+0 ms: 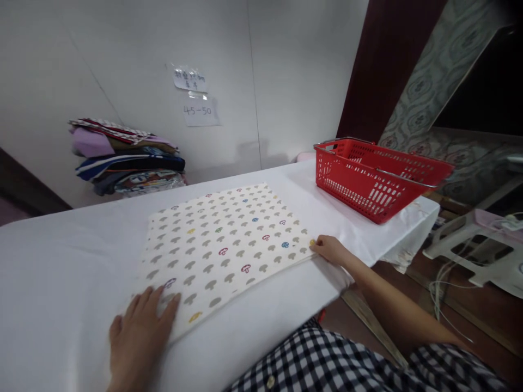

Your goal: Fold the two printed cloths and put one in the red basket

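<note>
A cream cloth [229,239] printed with grey and coloured mushrooms lies flat on the white-covered table [61,272], folded in layers along its near edge. My left hand [141,326] rests palm down on its near left corner, fingers spread. At the near right corner, my right hand [329,249] pinches the cloth's edge between thumb and fingers.
A red plastic basket [355,182] with metal handles stands at the table's right end. Folded clothes [131,158] are piled beyond the back left edge. Paper signs [200,111] hang on the wall. A white plastic stool [474,250] with cables is on the right.
</note>
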`<act>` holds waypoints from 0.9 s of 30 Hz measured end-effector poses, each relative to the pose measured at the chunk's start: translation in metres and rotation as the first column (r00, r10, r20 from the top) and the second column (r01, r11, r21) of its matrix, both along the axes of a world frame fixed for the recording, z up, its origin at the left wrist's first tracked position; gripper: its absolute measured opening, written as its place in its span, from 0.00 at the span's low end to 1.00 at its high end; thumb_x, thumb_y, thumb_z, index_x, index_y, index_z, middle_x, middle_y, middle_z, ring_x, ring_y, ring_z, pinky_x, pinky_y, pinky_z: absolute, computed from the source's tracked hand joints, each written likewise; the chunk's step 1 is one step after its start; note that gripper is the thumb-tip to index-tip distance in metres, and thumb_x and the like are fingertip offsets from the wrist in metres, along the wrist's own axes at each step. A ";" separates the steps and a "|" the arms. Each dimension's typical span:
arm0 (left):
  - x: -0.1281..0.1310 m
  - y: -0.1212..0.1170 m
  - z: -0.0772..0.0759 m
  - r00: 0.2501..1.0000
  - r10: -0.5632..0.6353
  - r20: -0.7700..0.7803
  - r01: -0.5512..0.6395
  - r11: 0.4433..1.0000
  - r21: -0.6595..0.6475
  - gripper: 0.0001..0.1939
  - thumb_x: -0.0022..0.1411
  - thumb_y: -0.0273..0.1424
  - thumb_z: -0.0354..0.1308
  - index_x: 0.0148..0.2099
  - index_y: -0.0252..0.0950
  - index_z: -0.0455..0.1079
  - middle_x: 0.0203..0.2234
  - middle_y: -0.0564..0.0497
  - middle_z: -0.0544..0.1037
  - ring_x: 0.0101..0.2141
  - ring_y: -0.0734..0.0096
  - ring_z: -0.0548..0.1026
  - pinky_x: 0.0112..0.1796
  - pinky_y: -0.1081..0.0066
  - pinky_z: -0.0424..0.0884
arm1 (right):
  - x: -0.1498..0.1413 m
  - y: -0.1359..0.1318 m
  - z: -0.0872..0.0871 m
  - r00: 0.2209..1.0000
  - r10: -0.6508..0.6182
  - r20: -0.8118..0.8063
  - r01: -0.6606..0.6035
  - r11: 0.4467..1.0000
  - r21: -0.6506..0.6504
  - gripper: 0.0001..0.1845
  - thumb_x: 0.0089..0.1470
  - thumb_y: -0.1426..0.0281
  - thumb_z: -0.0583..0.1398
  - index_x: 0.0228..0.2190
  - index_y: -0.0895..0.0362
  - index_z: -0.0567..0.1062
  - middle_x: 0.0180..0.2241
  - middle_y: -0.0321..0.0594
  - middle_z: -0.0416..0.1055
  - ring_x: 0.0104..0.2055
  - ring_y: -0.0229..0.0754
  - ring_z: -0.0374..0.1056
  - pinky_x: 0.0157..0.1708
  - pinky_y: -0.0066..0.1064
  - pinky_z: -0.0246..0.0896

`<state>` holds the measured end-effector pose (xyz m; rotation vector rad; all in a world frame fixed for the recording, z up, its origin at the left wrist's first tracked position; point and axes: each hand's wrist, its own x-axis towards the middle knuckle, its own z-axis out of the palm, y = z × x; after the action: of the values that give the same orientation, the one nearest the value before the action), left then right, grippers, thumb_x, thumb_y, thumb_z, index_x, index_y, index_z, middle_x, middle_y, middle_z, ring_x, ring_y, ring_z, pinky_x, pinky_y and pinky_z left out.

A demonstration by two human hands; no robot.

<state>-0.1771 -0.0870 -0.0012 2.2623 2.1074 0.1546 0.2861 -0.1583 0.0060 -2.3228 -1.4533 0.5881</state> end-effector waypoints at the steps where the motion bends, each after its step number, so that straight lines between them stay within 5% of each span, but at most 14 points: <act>1: 0.000 0.000 -0.001 1.000 0.011 -0.003 -0.011 1.000 0.022 0.29 0.60 0.44 0.38 0.59 0.35 0.55 0.59 0.44 0.55 0.60 0.56 0.48 0.55 0.50 0.47 | -0.002 0.000 0.002 0.999 0.003 0.036 -0.002 1.000 -0.015 0.14 0.49 0.60 0.56 0.26 0.59 0.71 0.19 0.37 0.69 0.21 0.36 0.62 0.22 0.25 0.48; 7: 0.002 -0.004 -0.003 0.999 0.022 0.032 -0.026 0.993 0.112 0.28 0.60 0.45 0.39 0.57 0.35 0.59 0.58 0.45 0.59 0.58 0.58 0.52 0.55 0.52 0.47 | -0.004 0.000 0.005 0.990 0.003 0.141 0.008 0.997 -0.081 0.17 0.50 0.58 0.54 0.32 0.59 0.71 0.29 0.45 0.71 0.29 0.41 0.66 0.25 0.27 0.49; 13: 0.002 -0.008 -0.004 0.999 0.019 0.047 -0.026 0.986 0.162 0.26 0.60 0.43 0.41 0.56 0.36 0.61 0.56 0.46 0.61 0.58 0.59 0.54 0.55 0.54 0.46 | -0.003 -0.001 -0.002 0.980 0.085 0.181 -0.077 0.996 -0.052 0.14 0.50 0.60 0.53 0.23 0.57 0.68 0.25 0.41 0.71 0.28 0.40 0.64 0.26 0.28 0.49; 21: 0.000 -0.007 -0.011 0.998 -0.005 0.065 -0.008 0.980 0.197 0.25 0.60 0.44 0.43 0.55 0.37 0.62 0.56 0.45 0.62 0.57 0.58 0.55 0.54 0.53 0.47 | 0.009 -0.006 -0.007 0.984 -0.081 -0.162 0.085 0.996 0.019 0.12 0.48 0.60 0.54 0.26 0.57 0.66 0.13 0.32 0.63 0.16 0.36 0.60 0.19 0.26 0.49; 27: -0.001 -0.010 -0.008 0.985 -0.050 0.164 0.001 0.958 0.287 0.21 0.60 0.42 0.46 0.52 0.39 0.65 0.53 0.46 0.66 0.55 0.58 0.60 0.54 0.53 0.49 | 0.005 -0.006 -0.009 0.990 0.030 0.138 -0.035 0.999 0.027 0.14 0.51 0.60 0.52 0.35 0.56 0.67 0.24 0.37 0.71 0.25 0.40 0.66 0.23 0.27 0.53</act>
<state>-0.1781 -0.0965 -0.0097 2.3237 2.0817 0.6683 0.2911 -0.1642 -0.0030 -2.3615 -1.5522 0.4189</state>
